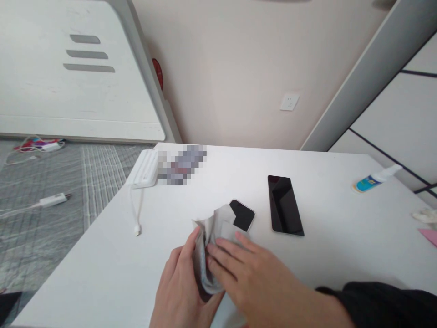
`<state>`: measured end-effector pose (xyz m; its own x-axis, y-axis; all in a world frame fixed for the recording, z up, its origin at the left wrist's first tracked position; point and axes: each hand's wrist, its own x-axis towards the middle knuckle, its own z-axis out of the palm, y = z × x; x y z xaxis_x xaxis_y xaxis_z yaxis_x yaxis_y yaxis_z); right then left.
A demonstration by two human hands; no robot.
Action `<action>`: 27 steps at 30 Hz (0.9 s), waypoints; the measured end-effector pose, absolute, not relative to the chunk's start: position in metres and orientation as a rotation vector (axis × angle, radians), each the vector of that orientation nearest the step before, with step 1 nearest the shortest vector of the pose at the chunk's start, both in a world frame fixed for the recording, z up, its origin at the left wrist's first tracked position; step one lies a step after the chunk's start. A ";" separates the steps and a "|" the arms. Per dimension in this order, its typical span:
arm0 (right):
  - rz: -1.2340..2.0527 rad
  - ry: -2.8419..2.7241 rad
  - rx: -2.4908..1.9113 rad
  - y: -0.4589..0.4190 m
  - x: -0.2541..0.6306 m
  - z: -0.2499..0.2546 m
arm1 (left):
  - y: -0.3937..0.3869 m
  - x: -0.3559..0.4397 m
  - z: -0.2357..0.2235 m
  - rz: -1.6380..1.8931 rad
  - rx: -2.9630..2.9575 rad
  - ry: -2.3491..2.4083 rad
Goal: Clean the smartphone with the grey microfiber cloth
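Head view: L hand (180,287) & R hand (252,282) together at front edge of white desk (324,259), clamped on bunched grey-white cloth (208,255), R fingers (225,255) pressed against it from the side. Cloth's upper flap lies over lower-left part of small black-screened phone (243,215), which sits flat on desk, top corner showing; a cloth tail hangs down btwn hands toward bottom of view. Larger black phone (285,205) lies flat just to the right, screen up, not touching either hand. Black sleeve (375,300) on R forearm.

Further back on desk: white power bank (143,168) w/ short white cable (137,218), pixelated item (180,164) beside it, too blurred to tell. Right side: small spray bottle (375,178) w/ blue label lying on its side, crumpled white tissue (425,216), pink paper (429,236) at edge. Left of desk on grey mat (44,246): white charger (53,199), tangled cables (41,146). Behind: white slotted panel (78,68), wall socket (289,102).
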<state>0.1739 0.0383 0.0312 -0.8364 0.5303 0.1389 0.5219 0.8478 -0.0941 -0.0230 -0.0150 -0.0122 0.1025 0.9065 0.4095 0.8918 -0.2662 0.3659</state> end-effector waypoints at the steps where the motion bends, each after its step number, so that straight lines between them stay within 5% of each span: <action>1: 0.098 -2.854 -0.941 0.040 0.175 0.033 | -0.015 -0.023 -0.012 0.902 2.303 1.894; 4: 0.008 -2.791 -1.271 0.039 0.176 0.033 | -0.014 -0.023 -0.011 0.917 2.297 1.909; 9: -0.040 -2.815 -0.820 0.030 0.173 0.026 | -0.013 -0.023 -0.009 0.863 2.410 1.872; 14: -0.071 -2.743 -1.308 0.039 0.172 0.024 | -0.013 -0.022 -0.010 0.905 2.344 1.898; 19: 0.077 -2.821 -0.729 0.027 0.169 0.021 | -0.013 -0.024 -0.012 0.821 2.383 1.878; 24: 0.046 -2.774 -1.241 0.047 0.179 0.037 | -0.012 -0.021 -0.012 0.891 2.364 1.926; 27: -0.086 -2.816 -1.089 0.037 0.177 0.032 | -0.011 -0.020 -0.010 0.870 2.395 1.906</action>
<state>0.1768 0.0365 0.0320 -0.7337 0.6664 0.1327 0.6732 0.7394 0.0091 -0.0202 -0.0115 -0.0101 0.1331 0.8902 0.4356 0.9122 -0.2818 0.2973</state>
